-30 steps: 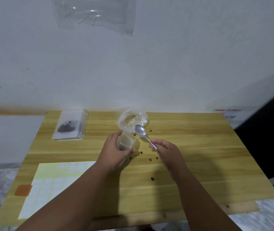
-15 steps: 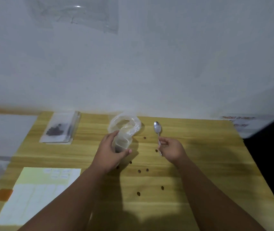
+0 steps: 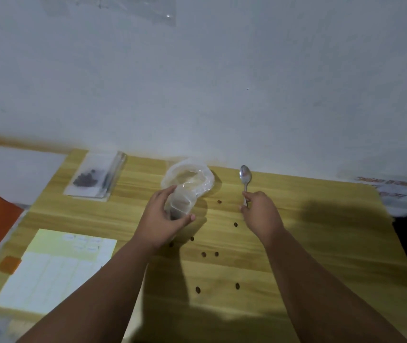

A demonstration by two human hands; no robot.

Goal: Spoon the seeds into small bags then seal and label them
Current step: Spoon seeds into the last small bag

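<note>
Spoon (image 3: 245, 175) swung off bag (image 3: 190, 180) — right hand (image 3: 259, 211) pinches it, left hand (image 3: 162, 219) grips bag — label sheet (image 3: 49, 276) unreadable

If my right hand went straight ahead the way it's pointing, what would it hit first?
Probably the wall. The right hand, gripping the spoon, points away from you, and beyond the spoon's tip only a strip of bare table shows before the wall. Depth is unclear.

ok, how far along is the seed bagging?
Done: one small bag of seeds lies on the stack, back left. In hand: the left hand grips a clear bag with seeds inside, and the right hand holds the spoon off to the side. Left: loose seeds scattered on the table, then sealing and labelling from the label sheet.
</note>
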